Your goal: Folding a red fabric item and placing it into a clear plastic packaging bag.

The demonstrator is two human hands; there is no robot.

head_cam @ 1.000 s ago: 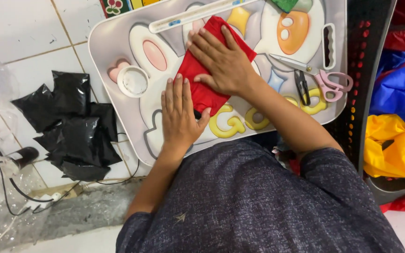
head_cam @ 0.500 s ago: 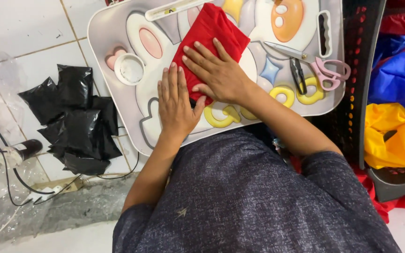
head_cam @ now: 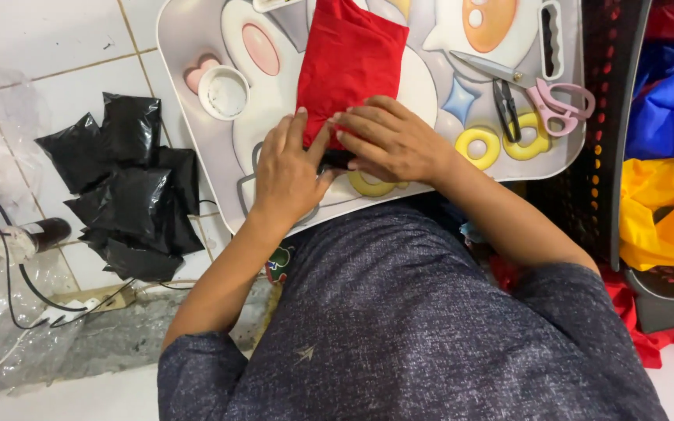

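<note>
Red cloth (head_cam: 350, 58) (plain), pink-handled scissors (head_cam: 544, 95)

Both hands now sit lower on the folded red cloth piece (head_cam: 350, 66) than a second ago. The right hand (head_cam: 390, 142), which lay flat across the middle of the cloth, now rests at its near edge, fingers pointing left and pressing down there. The left hand (head_cam: 289, 171), earlier flat below the cloth with fingers spread, now has its fingertips on the cloth's lower left corner, close against the right hand's fingers. The cloth, which lay tilted across the grey printed plastic tray (head_cam: 189, 31), now lies nearly straight, its upper part uncovered. A small dark thing (head_cam: 335, 159) now shows between the hands at the cloth's near edge.
</note>
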